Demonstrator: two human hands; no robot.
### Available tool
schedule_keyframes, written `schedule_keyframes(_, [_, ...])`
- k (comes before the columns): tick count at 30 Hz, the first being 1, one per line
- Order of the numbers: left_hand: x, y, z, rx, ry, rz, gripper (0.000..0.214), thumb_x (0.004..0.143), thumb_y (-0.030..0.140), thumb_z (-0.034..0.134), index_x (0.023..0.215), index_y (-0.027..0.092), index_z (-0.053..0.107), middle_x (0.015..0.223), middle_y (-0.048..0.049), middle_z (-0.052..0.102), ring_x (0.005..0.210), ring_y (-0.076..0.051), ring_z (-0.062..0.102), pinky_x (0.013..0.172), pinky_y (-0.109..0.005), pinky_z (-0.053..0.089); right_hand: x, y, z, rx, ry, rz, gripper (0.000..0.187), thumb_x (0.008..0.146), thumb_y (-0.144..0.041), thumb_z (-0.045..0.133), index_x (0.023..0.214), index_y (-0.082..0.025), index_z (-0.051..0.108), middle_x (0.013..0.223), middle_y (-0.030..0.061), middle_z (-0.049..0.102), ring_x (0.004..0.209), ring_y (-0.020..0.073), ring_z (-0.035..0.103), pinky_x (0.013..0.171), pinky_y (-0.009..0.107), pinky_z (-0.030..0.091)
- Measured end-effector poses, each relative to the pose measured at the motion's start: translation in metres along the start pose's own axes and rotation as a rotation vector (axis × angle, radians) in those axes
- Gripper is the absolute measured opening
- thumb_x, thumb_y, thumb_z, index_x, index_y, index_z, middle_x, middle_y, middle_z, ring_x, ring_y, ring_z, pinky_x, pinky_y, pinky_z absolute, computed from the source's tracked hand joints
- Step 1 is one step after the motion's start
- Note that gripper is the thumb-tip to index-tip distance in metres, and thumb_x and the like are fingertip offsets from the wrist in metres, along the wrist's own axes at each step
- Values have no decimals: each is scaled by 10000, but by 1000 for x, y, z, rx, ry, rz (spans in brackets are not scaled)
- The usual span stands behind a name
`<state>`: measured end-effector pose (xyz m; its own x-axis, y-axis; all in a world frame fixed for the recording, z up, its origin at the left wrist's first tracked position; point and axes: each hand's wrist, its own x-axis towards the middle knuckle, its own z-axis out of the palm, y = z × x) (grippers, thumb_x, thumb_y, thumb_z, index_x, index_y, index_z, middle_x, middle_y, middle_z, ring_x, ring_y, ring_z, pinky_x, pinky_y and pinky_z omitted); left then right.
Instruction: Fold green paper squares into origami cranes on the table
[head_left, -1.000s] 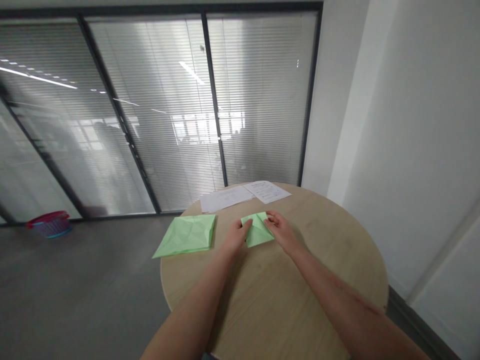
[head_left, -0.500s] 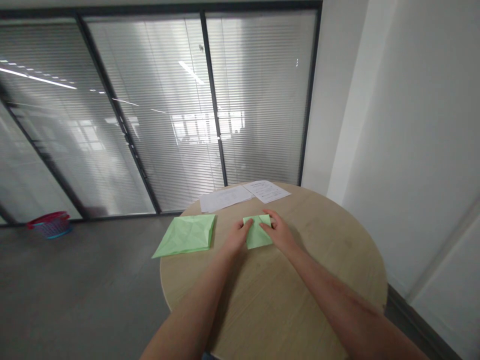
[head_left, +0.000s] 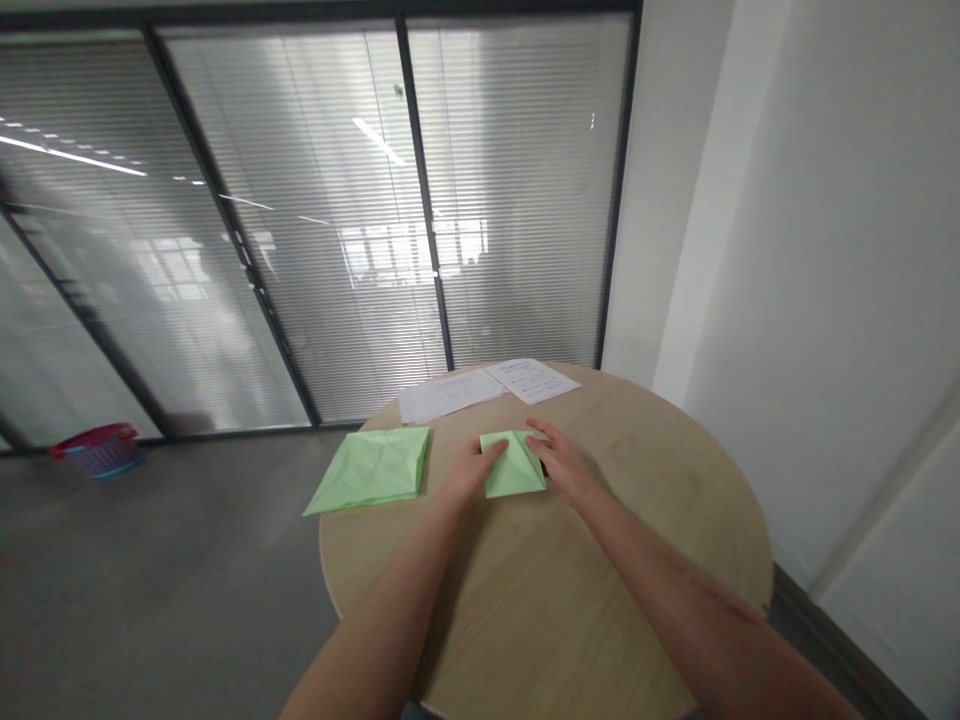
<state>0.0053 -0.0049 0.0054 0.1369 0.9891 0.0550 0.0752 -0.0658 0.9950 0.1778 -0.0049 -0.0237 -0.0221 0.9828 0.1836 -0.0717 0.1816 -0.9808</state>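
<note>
Between my hands is a small folded sheet of light green paper [head_left: 511, 478], held over the middle of the round table. My left hand [head_left: 474, 468] grips its left edge, thumb on top and the other fingers out of sight behind or under it. At the right edge, my right hand [head_left: 561, 462] pinches the paper near its upper right corner, where a diagonal fold shows. Part of the right hand's grip is hidden. To the left lies a larger folded piece of green paper [head_left: 375, 465], creased all over, one pointed corner jutting past the table edge.
The round wooden table [head_left: 600, 620] stands by a glass partition with blinds [head_left: 337, 250]. White printed sheets [head_left: 450, 395] lie at its far side. A red and blue plastic basket [head_left: 105, 452] sits on the floor at far left. A white wall [head_left: 840, 300] rises on the right.
The flap at the small paper's right side has shifted under my right fingers, so a diagonal fold line now shows. The paper and left hand have moved slightly left.
</note>
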Motion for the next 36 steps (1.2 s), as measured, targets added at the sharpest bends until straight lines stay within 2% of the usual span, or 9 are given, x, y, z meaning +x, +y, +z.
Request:
schedule_keyframes(5, [0,1,0,26,15,9,246,779,379,692,866,152,731,875,-99,753,743,-247,686,657,-310,518,-2,-2,2,44,-21,13,567,827,-428,624,1349,-276,465,920,43,715,783,208,683,647,306,528])
schedule_keyframes(8, [2,-1,-1,58,44,24,256,770,389,697,845,147,729,843,-97,748,732,-247,678,639,-303,510,-3,2,2,58,-141,68,433,783,-474,667,1126,-211,630,936,65,715,757,194,671,615,278,510])
schedule_keyframes(10, [4,-2,-2,92,66,35,262,764,398,697,824,144,727,819,-94,744,731,-247,672,627,-295,502,-2,6,2,34,-201,113,394,766,-509,674,960,-167,675,882,71,714,680,170,644,565,255,482])
schedule_keyframes(13, [6,-4,-3,95,74,41,265,758,400,701,828,146,727,823,-97,743,733,-246,671,632,-295,501,-1,8,1,-24,-202,122,404,747,-524,681,882,-143,684,790,58,705,613,144,607,535,235,454])
schedule_keyframes(16, [8,-5,-3,73,41,33,275,727,389,734,852,144,730,849,-102,747,727,-244,673,641,-302,507,-1,6,-1,-107,-190,54,372,760,-504,674,856,-145,697,753,48,702,600,136,599,534,227,447])
schedule_keyframes(20, [9,-5,-6,61,62,27,289,701,389,752,840,138,728,838,-100,747,706,-234,672,615,-292,504,-3,1,-1,-93,-266,31,331,750,-444,697,911,-154,701,816,59,720,637,146,622,573,249,486])
schedule_keyframes(25, [10,1,-15,-47,189,13,299,701,388,755,871,144,721,896,-105,751,747,-242,689,637,-301,529,-4,-3,-5,-2,-375,70,435,684,-306,748,1082,-150,666,822,50,711,636,125,625,634,258,514])
schedule_keyframes(31, [10,11,-27,-190,310,35,275,722,317,747,933,148,695,973,-114,746,798,-236,703,684,-303,546,0,1,-11,4,-325,91,483,697,-210,716,1167,-153,619,795,11,671,622,97,611,637,241,506])
schedule_keyframes(36, [10,8,-24,-172,222,8,285,735,353,733,942,159,704,933,-113,749,773,-242,698,671,-311,543,0,-1,-7,66,-195,135,362,834,-377,633,1134,-175,619,895,62,685,655,108,625,646,262,533])
